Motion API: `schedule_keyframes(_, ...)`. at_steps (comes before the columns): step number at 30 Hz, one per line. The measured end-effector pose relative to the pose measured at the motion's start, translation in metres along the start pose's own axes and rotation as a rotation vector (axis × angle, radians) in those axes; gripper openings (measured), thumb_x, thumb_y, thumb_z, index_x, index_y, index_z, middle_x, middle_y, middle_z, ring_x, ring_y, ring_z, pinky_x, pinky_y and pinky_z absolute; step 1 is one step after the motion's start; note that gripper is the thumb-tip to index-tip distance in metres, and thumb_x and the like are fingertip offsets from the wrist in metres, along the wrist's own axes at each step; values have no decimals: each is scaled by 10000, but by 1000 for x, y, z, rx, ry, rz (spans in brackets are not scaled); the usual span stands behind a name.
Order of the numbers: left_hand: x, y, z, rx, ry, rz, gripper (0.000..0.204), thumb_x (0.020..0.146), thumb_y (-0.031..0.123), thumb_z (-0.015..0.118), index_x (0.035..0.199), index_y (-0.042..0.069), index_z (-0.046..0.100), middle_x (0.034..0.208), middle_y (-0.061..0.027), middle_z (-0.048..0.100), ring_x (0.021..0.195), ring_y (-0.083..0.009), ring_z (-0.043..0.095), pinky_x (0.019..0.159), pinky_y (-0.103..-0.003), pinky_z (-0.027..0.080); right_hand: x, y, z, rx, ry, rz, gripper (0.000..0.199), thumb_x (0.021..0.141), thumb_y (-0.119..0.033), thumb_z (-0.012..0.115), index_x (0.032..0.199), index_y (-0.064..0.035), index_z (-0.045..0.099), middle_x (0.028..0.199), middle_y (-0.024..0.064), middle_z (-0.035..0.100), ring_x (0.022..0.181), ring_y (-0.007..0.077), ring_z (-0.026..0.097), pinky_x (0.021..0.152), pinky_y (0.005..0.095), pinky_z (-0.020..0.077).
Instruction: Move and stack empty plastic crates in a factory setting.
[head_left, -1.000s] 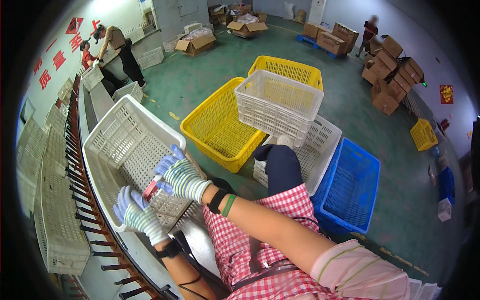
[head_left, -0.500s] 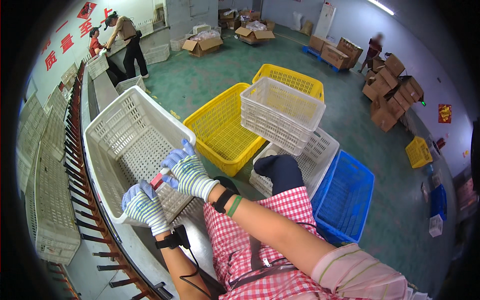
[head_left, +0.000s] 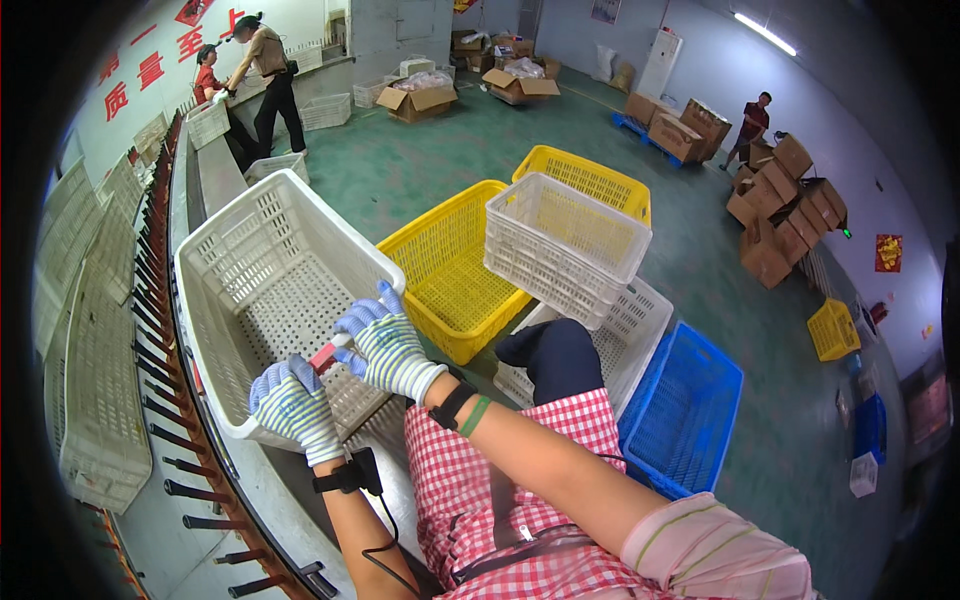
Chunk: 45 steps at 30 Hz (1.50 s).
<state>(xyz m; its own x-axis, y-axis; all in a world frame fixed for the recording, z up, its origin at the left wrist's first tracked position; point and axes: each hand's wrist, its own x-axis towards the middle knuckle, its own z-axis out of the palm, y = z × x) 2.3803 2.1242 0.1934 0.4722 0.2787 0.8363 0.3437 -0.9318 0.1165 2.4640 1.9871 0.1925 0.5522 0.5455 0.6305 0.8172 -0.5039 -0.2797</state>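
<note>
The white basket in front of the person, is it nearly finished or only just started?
Hard to say. The white basket is tipped up, open side toward the person, and looks bare inside. In hand: the left hand grips its near rim, and the right hand holds a small red tool. More baskets, yellow, white and blue, wait beside.

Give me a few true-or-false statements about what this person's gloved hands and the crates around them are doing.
1. Both hands wear striped gloves. True: left hand, right hand.
2. The hands work at a blue crate. False: at a tilted white crate; the blue crate stands on the floor.
3. A small red thing sits between the hands. True.
4. The yellow crate holds boxes. False: it looks empty.
</note>
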Motion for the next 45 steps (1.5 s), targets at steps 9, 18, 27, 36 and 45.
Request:
schedule_keyframes(9,0,-1,0,4,2,16,210,789,220,542,650,75,603,667,-61,591,647,-241,553,690,-366,416,1,-2,-2,-15,-18,8,371,750,-372,584,986,-86,596,947,92,555,1035,254,493,1066,502,132)
schedule_keyframes(18,-4,-3,5,-19,-47,15,200,789,250,525,696,86,594,733,-56,610,706,-240,568,734,-372,422,1,2,2,-14,31,2,355,746,-365,589,968,-88,603,960,86,561,1038,247,490,1063,507,142)
schedule_keyframes(27,0,0,3,-57,-85,125,154,785,205,493,723,96,583,749,-81,602,712,-274,554,715,-396,429,8,99,-95,95,44,167,440,783,-292,591,1114,-22,487,1096,204,529,999,374,503,860,438,410)
schedule_keyframes(36,7,6,21,-80,43,88,219,831,114,462,646,48,561,673,-83,600,661,-264,574,664,-384,448,-147,440,-159,-221,-143,1068,712,783,-458,575,1278,16,382,1310,237,398,1225,359,375,1020,375,307)
schedule_keyframes(45,7,15,23,-22,-102,125,300,904,231,389,844,40,613,804,-110,645,759,-275,605,726,-392,450,-195,485,-116,-719,-704,1349,603,804,-328,561,1338,-141,351,1382,88,364,1284,258,333,1030,548,224)
